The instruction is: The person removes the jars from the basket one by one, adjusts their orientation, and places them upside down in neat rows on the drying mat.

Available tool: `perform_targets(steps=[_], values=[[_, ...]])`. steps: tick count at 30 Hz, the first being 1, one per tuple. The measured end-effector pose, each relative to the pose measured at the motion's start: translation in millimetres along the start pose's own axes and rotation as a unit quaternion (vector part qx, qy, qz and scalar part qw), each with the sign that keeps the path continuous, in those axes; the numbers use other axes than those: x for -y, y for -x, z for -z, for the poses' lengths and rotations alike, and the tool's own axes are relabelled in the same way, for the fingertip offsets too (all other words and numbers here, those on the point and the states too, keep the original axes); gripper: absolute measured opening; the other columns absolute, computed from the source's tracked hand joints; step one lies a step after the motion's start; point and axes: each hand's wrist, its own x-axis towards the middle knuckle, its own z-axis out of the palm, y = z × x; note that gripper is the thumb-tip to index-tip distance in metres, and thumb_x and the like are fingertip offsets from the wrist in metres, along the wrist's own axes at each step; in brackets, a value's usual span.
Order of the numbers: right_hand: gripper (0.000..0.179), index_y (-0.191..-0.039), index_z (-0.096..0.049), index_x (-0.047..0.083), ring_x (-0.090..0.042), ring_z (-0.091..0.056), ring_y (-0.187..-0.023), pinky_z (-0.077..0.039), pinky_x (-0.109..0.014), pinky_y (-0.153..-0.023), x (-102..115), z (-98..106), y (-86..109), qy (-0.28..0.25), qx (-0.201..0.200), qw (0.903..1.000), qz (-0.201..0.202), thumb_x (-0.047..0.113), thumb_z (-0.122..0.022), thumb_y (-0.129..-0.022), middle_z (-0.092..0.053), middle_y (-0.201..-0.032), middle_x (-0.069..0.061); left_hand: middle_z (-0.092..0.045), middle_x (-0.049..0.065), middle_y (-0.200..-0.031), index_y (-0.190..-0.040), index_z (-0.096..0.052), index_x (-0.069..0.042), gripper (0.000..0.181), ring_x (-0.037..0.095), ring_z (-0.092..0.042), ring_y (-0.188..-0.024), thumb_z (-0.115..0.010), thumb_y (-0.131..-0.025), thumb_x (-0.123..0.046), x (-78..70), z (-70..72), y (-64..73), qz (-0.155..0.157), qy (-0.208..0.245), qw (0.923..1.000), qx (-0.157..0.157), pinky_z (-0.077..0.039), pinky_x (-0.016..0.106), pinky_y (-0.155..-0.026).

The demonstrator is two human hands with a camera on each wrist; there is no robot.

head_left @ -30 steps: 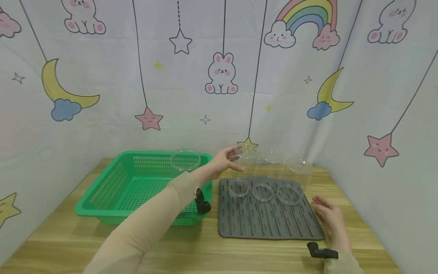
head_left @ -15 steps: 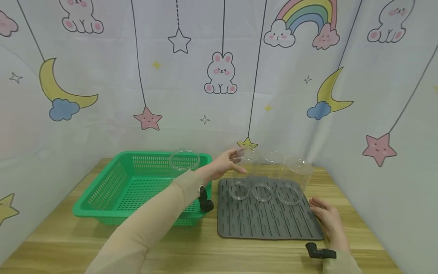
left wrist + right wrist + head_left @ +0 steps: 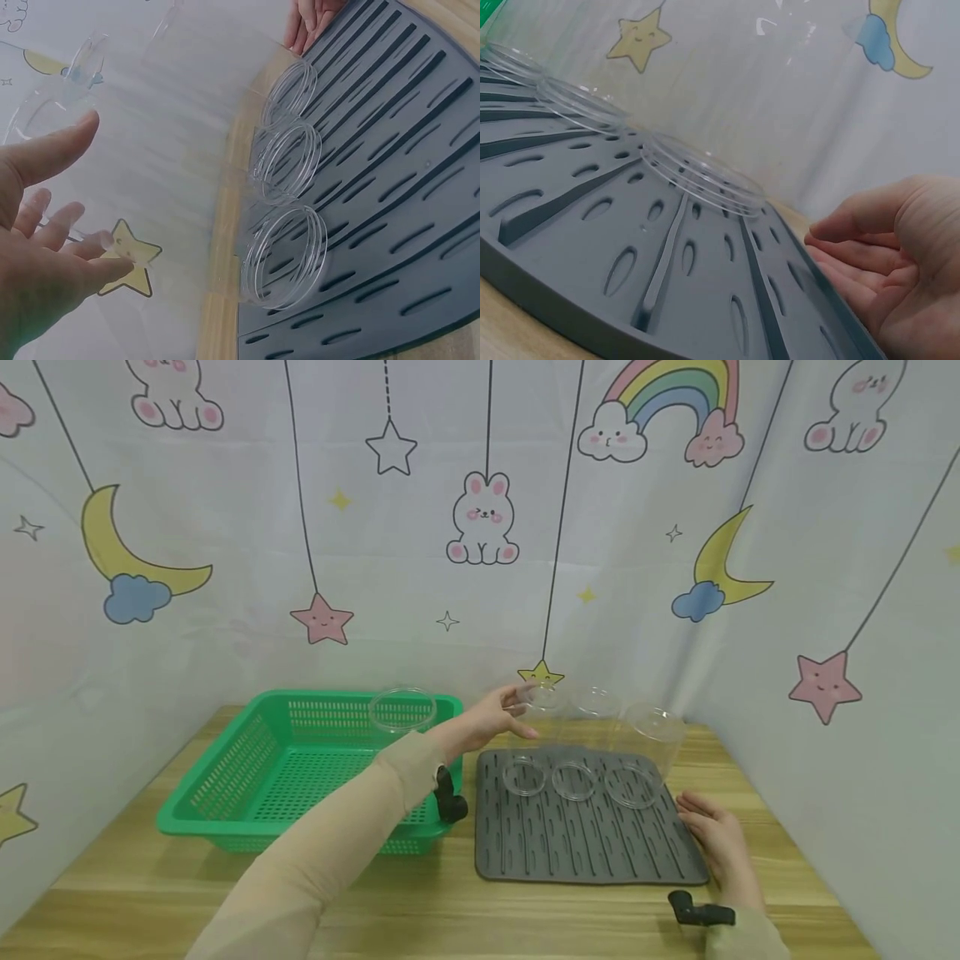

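Observation:
Three clear cylindrical containers stand with their rims down in a row on the grey ridged mat (image 3: 585,852). My left hand (image 3: 487,722) is at the upper left side of the left container (image 3: 525,775), thumb and fingers spread beside it; whether they touch it is hard to tell through the clear wall. In the left wrist view, that container's rim (image 3: 285,255) lies on the mat. The middle container (image 3: 575,781) and the wider right container (image 3: 633,787) stand beside it. My right hand (image 3: 720,843), holding nothing, rests loosely by the mat's right edge.
A green slotted basket (image 3: 217,818) stands left of the mat, with another clear round container (image 3: 402,710) in its back right corner. Both are on a wooden table (image 3: 420,902). Behind hangs a white printed cloth (image 3: 420,560).
The left container has shifted very slightly toward me on the mat, with my left hand staying beside it. The view has turned slightly; my right hand stays by the mat.

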Motion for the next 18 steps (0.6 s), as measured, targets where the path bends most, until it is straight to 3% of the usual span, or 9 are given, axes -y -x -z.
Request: perform_targets(steps=[6,9,14,18], values=[[0.059,-0.149,-0.021,-0.012,0.019,-0.055,-0.091,-0.047,-0.006,-0.085,0.9,-0.7,0.0,0.012,0.001,0.9999,-0.003,-0.002,-0.048,-0.098,-0.044,-0.144,-0.008,-0.030,0.009,-0.159,-0.152,-0.035,-0.024,0.088,0.029,-0.028,-0.148,-0.071,-0.080,0.011,-1.4,1.3,4.1,0.003,-0.003,1.0000,-0.005,-0.030,0.048,-0.118],[0.059,-0.149,-0.020,-0.013,0.018,-0.055,-0.090,-0.048,-0.006,-0.084,1.1,-0.8,0.1,0.004,0.001,1.0000,-0.002,-0.003,-0.047,-0.098,-0.052,-0.137,-0.001,-0.029,0.009,-0.160,-0.153,-0.033,-0.023,0.089,0.030,-0.028,-0.147,-0.071,-0.080,0.011,-1.7,2.9,5.7,0.004,-0.006,0.9999,-0.008,-0.031,0.048,-0.117],[0.060,-0.148,-0.020,-0.015,0.017,-0.057,-0.089,-0.048,-0.006,-0.083,1.4,-1.2,0.5,-0.020,-0.002,0.9998,0.002,-0.004,-0.049,-0.097,-0.062,-0.106,0.019,-0.030,0.010,-0.160,-0.153,-0.034,-0.022,0.090,0.031,-0.029,-0.147,-0.072,-0.079,0.011,0.2,5.3,6.0,0.005,-0.001,0.9998,-0.019,-0.031,0.048,-0.117],[0.059,-0.148,-0.020,-0.014,0.018,-0.056,-0.089,-0.048,-0.006,-0.083,0.6,-1.0,-0.6,-0.013,-0.001,0.9999,0.004,-0.005,-0.047,-0.096,-0.061,-0.109,0.018,-0.030,0.010,-0.160,-0.153,-0.033,-0.022,0.090,0.030,-0.030,-0.147,-0.073,-0.080,0.010,1.2,5.3,5.5,0.003,-0.008,0.9997,-0.021,-0.028,0.049,-0.118]])
